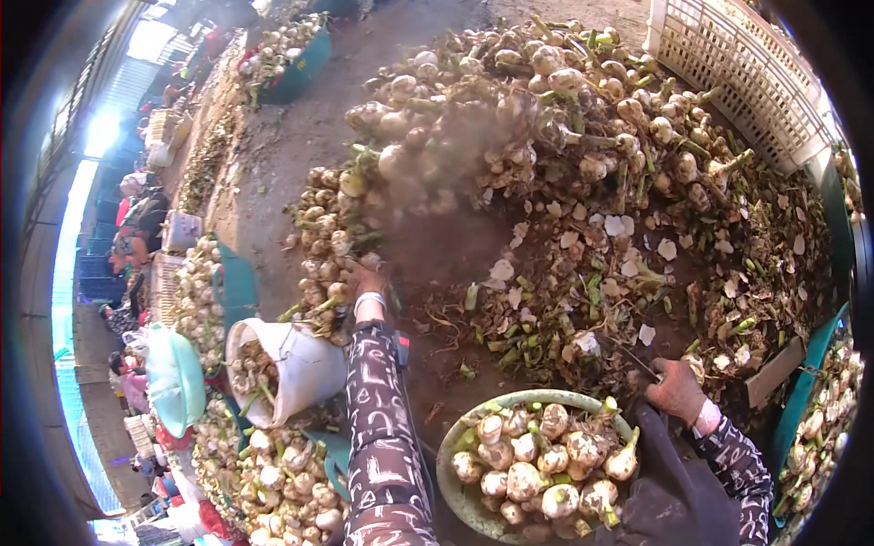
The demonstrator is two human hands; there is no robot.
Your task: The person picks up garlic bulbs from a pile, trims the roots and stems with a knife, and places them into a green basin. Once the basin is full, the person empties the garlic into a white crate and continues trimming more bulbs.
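Note:
At the left end of a big heap of garlic bulbs (564,82), my left hand (366,280) reaches among the bulbs with its fingers apart. A bulb lies at its fingertips, and I see no firm hold on it. My right hand (675,393) is closed around a knife (633,357), whose thin dark blade points up and left over the trimmings. Between my forearms stands a round green basin (448,469) filled with trimmed garlic bulbs (537,455). Dark cloth (669,491) hangs just right of the basin, below my right hand.
Cut stems and peeled skins (574,300) cover the ground ahead. A tipped white bucket (305,373) lies beside my left forearm. Garlic-filled containers (305,64) stand on the left and right. A cream plastic crate (737,77) stands at the far right. Other people (137,237) sit at far left.

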